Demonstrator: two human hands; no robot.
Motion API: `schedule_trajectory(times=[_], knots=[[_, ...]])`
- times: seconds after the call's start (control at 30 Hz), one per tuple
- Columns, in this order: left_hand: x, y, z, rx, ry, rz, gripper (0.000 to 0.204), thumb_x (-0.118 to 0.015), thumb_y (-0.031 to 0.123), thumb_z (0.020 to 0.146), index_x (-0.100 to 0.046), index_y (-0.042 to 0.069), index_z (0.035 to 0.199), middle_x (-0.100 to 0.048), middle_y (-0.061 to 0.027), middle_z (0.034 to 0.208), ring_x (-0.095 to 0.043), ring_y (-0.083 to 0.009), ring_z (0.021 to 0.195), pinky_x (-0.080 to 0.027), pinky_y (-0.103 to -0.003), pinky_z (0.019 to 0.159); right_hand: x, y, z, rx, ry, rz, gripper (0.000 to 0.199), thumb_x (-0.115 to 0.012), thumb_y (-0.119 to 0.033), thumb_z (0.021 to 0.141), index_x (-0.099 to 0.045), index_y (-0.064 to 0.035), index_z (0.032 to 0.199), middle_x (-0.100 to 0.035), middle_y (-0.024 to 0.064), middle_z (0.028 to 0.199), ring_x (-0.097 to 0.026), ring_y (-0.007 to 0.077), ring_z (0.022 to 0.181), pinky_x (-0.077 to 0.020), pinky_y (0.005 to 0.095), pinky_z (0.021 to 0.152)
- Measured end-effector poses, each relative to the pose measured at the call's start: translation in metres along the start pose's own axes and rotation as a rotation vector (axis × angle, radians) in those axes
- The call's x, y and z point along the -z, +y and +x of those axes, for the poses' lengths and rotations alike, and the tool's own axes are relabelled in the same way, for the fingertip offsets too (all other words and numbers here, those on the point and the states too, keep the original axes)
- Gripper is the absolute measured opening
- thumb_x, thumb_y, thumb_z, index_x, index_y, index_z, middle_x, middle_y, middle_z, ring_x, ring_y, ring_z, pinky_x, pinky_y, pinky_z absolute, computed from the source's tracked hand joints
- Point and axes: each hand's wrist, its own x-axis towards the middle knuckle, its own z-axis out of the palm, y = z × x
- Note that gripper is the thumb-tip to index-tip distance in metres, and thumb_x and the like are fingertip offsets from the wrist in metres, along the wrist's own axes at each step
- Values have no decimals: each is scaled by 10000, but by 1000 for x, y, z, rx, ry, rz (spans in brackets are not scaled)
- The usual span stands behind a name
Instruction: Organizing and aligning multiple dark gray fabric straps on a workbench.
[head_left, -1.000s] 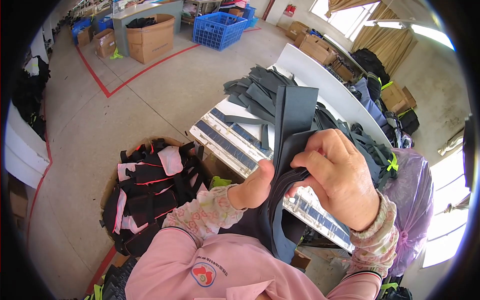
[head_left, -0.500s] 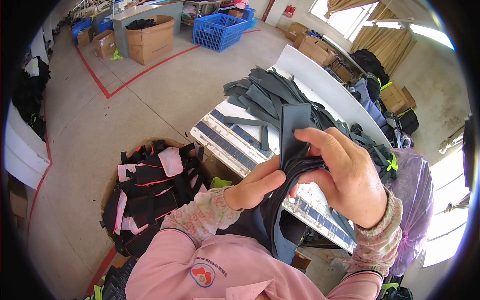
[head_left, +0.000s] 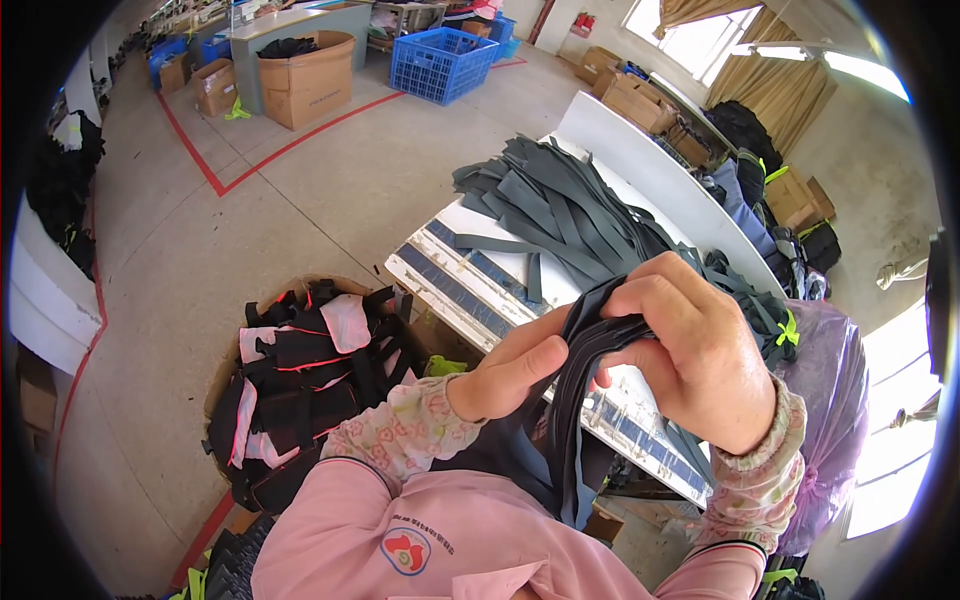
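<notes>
Close above the desk (head_left: 470, 290), both hands pinch a dark grey strap (head_left: 575, 400): right hand (head_left: 690, 360) fingers clamped over its folded top, left hand (head_left: 510, 365) thumb pressed on its side. It could slip and unfold if the pinch loosens. More straps (head_left: 560, 205) crowd the desk; a basket of black pieces (head_left: 300, 380) sits below.

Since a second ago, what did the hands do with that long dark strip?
The dark strip stood tall above the hands; now its top end has been folded down and bunched. The right hand curled over it, and the left hand keeps pinching it from the side. Both hands held on throughout. The pile of grey strips on the white table and the bin of black pieces stayed put.
</notes>
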Motion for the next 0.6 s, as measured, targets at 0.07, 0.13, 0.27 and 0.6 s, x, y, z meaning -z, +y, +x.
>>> schedule_trajectory(times=[0.07, 0.13, 0.27, 0.6], knots=[[1, -3, -1, -18, -34, -4, 641, -455, 455, 1048, -360, -31, 1455, -624, -112, 1120, -590, -142, 1027, -471, -289, 932, 1, 3, 0, 5, 14, 45, 411, -791, 1, 652, -582, -13, 1005, -553, 132, 922, -617, 359, 837, -518, 410, 694], [4, -4, 0, 12, -48, -39, 638, -481, 438, 1040, -365, -33, 1454, -626, -115, 1124, -591, -147, 1037, -467, -292, 939, 0, 0, 0, -17, 20, 61, 427, -789, 0, 650, -587, -11, 1026, -555, 138, 919, -618, 360, 820, -513, 416, 693], [8, -1, 0, 99, -74, -105, 609, -545, 361, 1020, -375, -37, 1448, -624, -127, 1161, -592, -166, 1086, -458, -310, 975, 3, 1, -1, -15, -26, 44, 438, -789, -16, 659, -598, -10, 1053, -555, 137, 925, -615, 356, 806, -511, 422, 688], [10, 25, 30, 397, -525, -12, 386, -783, 147, 870, -607, 16, 1188, -643, -61, 1102, -621, -149, 1028, -504, -312, 936, 11, 5, -2, 120, -205, 156, 372, -783, -132, 764, -655, -18, 1094, -597, 133, 1023, -634, 307, 892, -520, 398, 748]])
